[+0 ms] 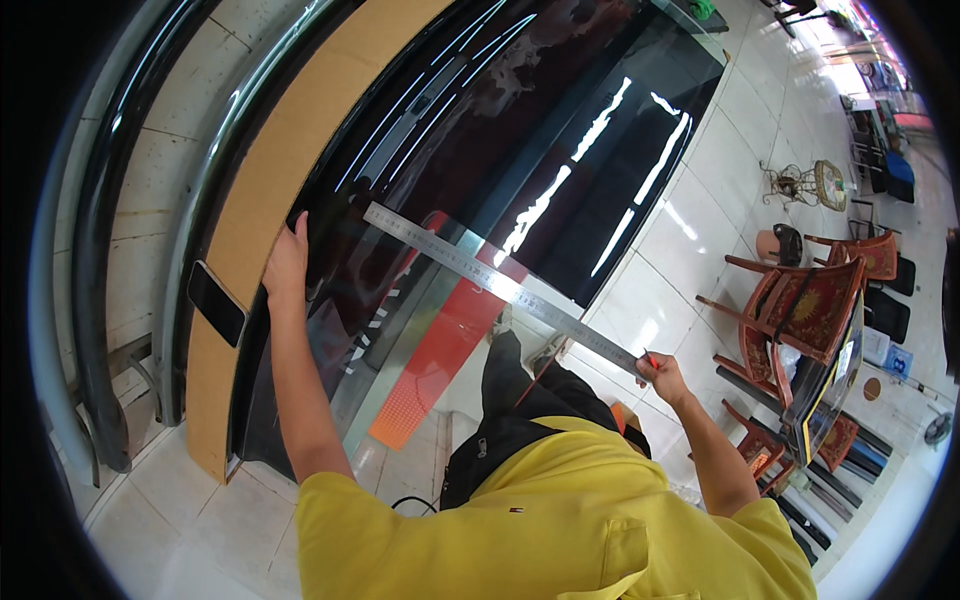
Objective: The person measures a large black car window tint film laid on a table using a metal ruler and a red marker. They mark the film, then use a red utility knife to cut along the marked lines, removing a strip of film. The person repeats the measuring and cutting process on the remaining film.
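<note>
A long steel ruler [510, 290] lies slantwise across a large dark glossy sheet [520, 130] and a see-through part showing a red-orange strip [440, 365] beneath. My right hand [666, 380] is closed at the ruler's right end, with a small red and black tool, too small to name, between its fingers. My left hand [288, 262] rests at the sheet's left edge, beside a tan board [270, 170]. Its thumb points away from me; the other fingers are mostly hidden, so its grip cannot be told.
A black phone [217, 304] lies on the tan board. Curved dark glossy panels [105, 240] stand at the left. To the right, on the tiled floor [665, 240], are carved wooden chairs [800, 310] with red upholstery and a metal-framed stand [805, 185].
</note>
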Demonstrator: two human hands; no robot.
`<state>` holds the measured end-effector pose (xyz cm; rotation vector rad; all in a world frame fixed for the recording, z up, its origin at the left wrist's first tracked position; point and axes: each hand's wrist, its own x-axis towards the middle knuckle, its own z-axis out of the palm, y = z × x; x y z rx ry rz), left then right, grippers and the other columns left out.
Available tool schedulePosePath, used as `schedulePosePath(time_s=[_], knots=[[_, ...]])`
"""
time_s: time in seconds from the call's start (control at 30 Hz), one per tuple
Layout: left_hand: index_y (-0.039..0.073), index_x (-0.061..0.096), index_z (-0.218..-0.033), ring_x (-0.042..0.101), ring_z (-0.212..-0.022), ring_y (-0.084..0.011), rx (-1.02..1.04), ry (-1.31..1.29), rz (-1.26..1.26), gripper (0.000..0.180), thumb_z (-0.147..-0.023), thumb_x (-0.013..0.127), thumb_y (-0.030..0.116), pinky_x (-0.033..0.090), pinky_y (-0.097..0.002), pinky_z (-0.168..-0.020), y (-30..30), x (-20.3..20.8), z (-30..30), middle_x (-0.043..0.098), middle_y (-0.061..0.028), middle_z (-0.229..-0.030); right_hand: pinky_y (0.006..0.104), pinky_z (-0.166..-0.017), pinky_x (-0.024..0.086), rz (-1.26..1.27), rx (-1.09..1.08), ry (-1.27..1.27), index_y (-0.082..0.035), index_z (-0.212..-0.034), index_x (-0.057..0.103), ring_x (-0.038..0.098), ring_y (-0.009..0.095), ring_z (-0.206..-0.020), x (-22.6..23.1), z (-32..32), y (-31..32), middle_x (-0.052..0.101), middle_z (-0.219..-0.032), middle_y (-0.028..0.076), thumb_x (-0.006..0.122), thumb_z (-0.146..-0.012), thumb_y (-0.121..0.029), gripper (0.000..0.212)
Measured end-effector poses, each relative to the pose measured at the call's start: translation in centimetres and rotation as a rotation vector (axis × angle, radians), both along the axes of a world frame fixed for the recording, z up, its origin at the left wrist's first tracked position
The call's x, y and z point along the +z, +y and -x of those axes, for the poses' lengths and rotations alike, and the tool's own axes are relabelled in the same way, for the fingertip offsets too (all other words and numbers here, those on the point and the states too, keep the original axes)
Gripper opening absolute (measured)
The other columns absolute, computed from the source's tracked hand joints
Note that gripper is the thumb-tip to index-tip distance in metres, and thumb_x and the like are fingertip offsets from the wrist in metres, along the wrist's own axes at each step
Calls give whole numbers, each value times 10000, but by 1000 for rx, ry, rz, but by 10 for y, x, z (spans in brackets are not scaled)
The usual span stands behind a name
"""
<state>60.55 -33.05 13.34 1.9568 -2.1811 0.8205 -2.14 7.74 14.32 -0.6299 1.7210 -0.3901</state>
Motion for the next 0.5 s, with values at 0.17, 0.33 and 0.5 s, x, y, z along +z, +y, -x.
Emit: schedulePosePath(time_s=[0.17,0.33,0.5], knots=[[54,620,-1454,675,-1224,-393,62,-1,88,694,-1001,683,576,539,-481,-1038,28,-6,-17,678,-208,-1375,305,-671,529,-1,-63,-46,-4,-887,731,622,120,-651,8,16,19,694,-728,34,645,-1091,-175,281],[319,245,-1688,676,-1140,-333,-96,-400,130,681,-1097,583,324,515,-492,-1048,20,-31,-64,644,-165,-1338,303,-651,544,37,-190,-72,6,-916,719,647,141,-642,23,37,40,699,-731,58,639,-1092,-170,261],[472,7,-1720,631,-953,-238,7,-1188,-441,926,-1088,498,5,537,-458,-940,18,-39,-97,623,-80,-1036,313,-633,564,61,-322,-55,-7,-918,705,661,168,-625,50,67,63,698,-746,92,632,-1097,-207,278]])
